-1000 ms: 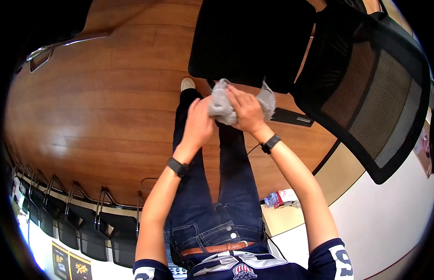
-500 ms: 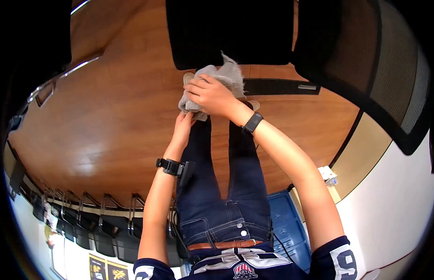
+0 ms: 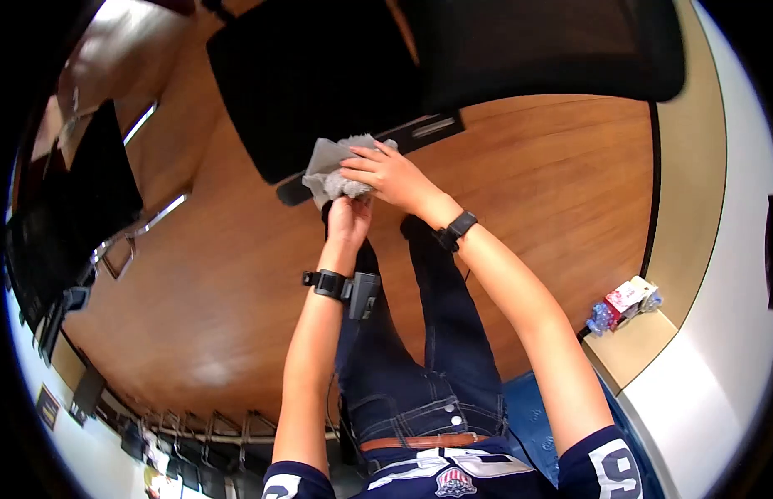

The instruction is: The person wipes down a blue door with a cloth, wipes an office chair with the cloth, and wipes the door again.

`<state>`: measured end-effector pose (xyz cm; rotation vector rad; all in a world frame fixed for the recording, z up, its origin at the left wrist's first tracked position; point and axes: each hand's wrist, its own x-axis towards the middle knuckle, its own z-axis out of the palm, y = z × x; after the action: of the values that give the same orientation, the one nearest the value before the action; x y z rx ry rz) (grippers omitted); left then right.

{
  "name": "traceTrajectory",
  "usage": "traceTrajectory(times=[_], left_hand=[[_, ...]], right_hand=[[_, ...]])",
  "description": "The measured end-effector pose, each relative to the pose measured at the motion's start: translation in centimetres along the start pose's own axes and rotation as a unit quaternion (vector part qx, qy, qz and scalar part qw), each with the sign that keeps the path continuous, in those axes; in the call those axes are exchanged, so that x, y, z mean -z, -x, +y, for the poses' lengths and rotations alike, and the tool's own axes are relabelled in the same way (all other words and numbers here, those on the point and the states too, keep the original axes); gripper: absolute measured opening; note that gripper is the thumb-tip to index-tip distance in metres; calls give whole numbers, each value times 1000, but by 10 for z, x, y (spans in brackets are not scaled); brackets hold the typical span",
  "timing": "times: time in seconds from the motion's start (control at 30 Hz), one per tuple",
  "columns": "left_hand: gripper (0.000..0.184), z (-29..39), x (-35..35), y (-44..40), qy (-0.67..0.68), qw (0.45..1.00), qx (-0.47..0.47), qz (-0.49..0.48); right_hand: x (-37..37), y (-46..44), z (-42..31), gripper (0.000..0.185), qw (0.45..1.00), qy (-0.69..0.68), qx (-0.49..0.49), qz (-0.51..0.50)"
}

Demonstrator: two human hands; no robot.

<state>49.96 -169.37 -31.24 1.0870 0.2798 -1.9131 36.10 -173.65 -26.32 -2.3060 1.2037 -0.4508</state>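
A crumpled grey cloth (image 3: 327, 160) is held between my two hands, in front of my legs and beside the black chair seat. From below, my left hand (image 3: 350, 219) grips its lower edge with the fingers closed, partly hidden by the cloth. Over the cloth's right part lies my right hand (image 3: 392, 176), its fingers bent round the fabric. Each wrist has a black band, and a small dark device (image 3: 363, 296) is attached at the left one.
A black chair (image 3: 312, 83) stands just beyond the cloth. Another chair (image 3: 96, 166) with metal legs is at the left. Bottles and packets (image 3: 626, 304) lie on a ledge at the right, near a blue container (image 3: 532, 416). Several chairs line the lower left.
The camera view has turned and shifted. Both hands have moved with the cloth, which is folded differently, and my left hand has moved beneath it, with my right hand over it.
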Motion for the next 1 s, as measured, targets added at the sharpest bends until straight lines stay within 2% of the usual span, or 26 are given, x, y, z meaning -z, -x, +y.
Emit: traceTrajectory(times=[0.13, 0.2, 0.23, 0.27, 0.3, 0.33, 0.37, 0.43, 0.47, 0.5, 0.53, 0.57, 0.6, 0.67, 0.7, 0.73, 0.83, 0.93, 1.0], left_hand=[[28, -51, -50, -42, -22, 998, 35, -46], [30, -89, -83, -52, -66, 996, 30, -53], [31, -104, -86, -61, -126, 987, 70, -76], [33, -111, -121, -35, -143, 976, 66, -153], [35, -132, -121, -40, -220, 945, 62, -232], [33, -159, -115, -50, -206, 937, 124, -252], [30, -160, -141, -16, -387, 883, 45, -261], [23, -212, -102, -26, -514, 793, 55, -322], [21, -221, -88, -20, -590, 721, 69, -356], [21, -238, -71, -13, -587, 723, 105, -350], [21, -221, -109, 46, -688, 601, 88, -397], [21, -237, -85, 42, -732, 550, 76, -394], [25, -237, -76, 58, -680, 530, 160, -481], [34, -234, -82, 102, -629, 537, 321, -462], [37, -238, -71, 97, -654, 460, 387, -460], [40, -251, -73, 90, -673, 384, 447, -446], [36, -271, -99, 134, -704, 318, 434, -463], [30, -287, -113, 155, -758, 263, 373, -466], [31, -293, -107, 141, -730, 223, 280, -582]], right_hand=[[39, 38, 44, 39, 995, -25, -82, 44], [64, 72, 54, 35, 979, -52, -168, 100], [69, 93, 49, 32, 957, -85, -240, 138], [71, 114, 47, 30, 927, -116, -305, 184], [82, 135, 45, 29, 892, -149, -357, 234], [90, 163, 41, 28, 849, -187, -405, 284], [92, 198, 46, 28, 811, -225, -468, 269], [107, 264, 29, 33, 758, -285, -528, 256], [104, 291, 15, 38, 730, -392, -463, 316], [101, 319, -1, 42, 765, -311, -475, 303], [100, 346, -21, 44, 761, -261, -517, 293], [80, 370, -35, 45, 767, -198, -533, 297], [85, 381, -68, 44, 746, -194, -587, 247], [83, 392, -124, 40, 696, -191, -627, 294], [105, 383, -166, 37, 656, -225, -640, 330], [73, 397, -165, 38, 642, -208, -646, 357], [65, 412, -209, 43, 575, -189, -627, 491], [75, 412, -244, 48, 501, -177, -657, 535], [85, 398, -260, 53, 503, -171, -653, 540]])
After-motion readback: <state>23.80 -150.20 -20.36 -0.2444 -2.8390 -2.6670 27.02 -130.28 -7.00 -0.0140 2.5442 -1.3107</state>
